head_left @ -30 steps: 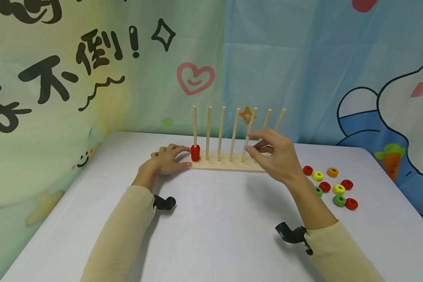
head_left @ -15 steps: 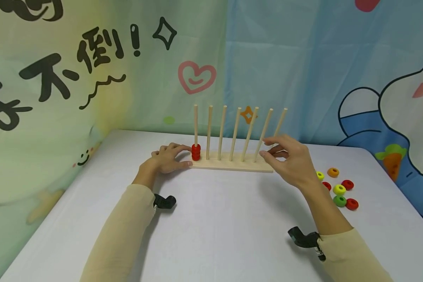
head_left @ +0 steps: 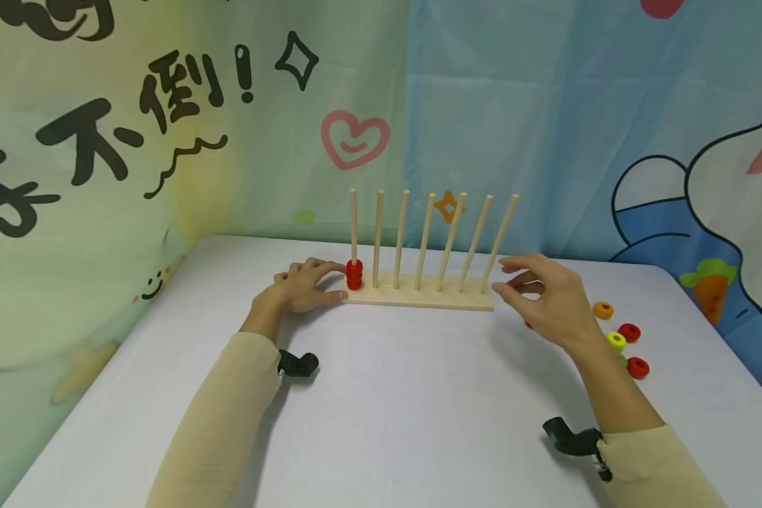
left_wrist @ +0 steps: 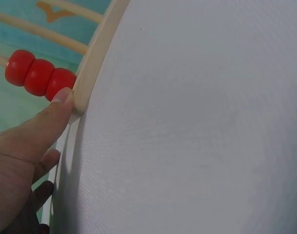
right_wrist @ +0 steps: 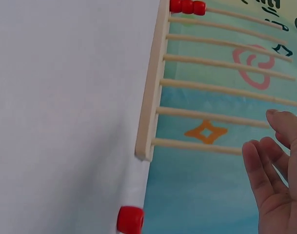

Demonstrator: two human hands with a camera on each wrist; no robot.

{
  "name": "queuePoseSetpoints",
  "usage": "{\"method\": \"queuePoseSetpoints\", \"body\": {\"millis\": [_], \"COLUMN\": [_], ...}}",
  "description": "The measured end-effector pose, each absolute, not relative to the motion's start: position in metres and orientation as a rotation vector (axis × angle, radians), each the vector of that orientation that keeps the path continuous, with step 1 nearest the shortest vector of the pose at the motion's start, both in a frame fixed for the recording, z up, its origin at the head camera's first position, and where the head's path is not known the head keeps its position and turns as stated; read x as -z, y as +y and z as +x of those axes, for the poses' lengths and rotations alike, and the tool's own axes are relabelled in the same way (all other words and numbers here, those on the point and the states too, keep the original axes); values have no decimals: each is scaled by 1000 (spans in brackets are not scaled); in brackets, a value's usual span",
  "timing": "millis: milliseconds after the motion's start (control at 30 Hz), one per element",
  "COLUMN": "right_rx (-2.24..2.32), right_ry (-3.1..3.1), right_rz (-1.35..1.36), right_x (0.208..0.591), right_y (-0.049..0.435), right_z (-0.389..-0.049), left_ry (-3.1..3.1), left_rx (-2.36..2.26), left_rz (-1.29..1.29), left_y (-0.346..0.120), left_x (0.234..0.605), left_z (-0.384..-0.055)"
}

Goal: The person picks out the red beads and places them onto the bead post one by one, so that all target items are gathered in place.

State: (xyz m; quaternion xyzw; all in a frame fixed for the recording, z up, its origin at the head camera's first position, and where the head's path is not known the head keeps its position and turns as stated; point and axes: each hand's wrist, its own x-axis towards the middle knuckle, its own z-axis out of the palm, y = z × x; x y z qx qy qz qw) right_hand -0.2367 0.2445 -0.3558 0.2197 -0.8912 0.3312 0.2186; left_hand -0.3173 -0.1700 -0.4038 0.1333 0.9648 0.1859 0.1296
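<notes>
A wooden peg rack (head_left: 419, 300) with several upright pegs stands on the table. Three red beads (left_wrist: 39, 77) are stacked at the foot of its leftmost peg. My left hand (head_left: 301, 288) holds the rack's left end, thumb at the front corner and forefinger beside the beads. In the left wrist view the thumb (left_wrist: 53, 114) presses near the lowest bead; the other fingers are partly hidden. Just right of the rightmost peg, my right hand (head_left: 546, 296) hovers above the table. Its thumb and fingers are bent but apart, with nothing between them.
Loose beads lie on the right of the table, among them an orange bead (head_left: 603, 310), a yellow bead (head_left: 616, 341) and a red bead (head_left: 638, 367). My right hand and forearm cover some of them. A printed cloth backdrop (head_left: 482, 106) hangs behind the table.
My right hand has moved right, from the middle pegs past the last one, and now covers more of the loose beads. The left hand and the stacked red beads have stayed put.
</notes>
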Motion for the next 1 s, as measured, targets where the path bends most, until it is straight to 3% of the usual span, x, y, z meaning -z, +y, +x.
{"method": "queuePoseSetpoints", "body": {"millis": [1000], "right_rx": [-866], "right_ry": [-2615], "right_rz": [540], "right_x": [380], "right_y": [291], "right_z": [-234], "left_ry": [2812], "left_rx": [-529], "left_rz": [380], "left_y": [-169], "left_x": [403], "left_z": [-317]}}
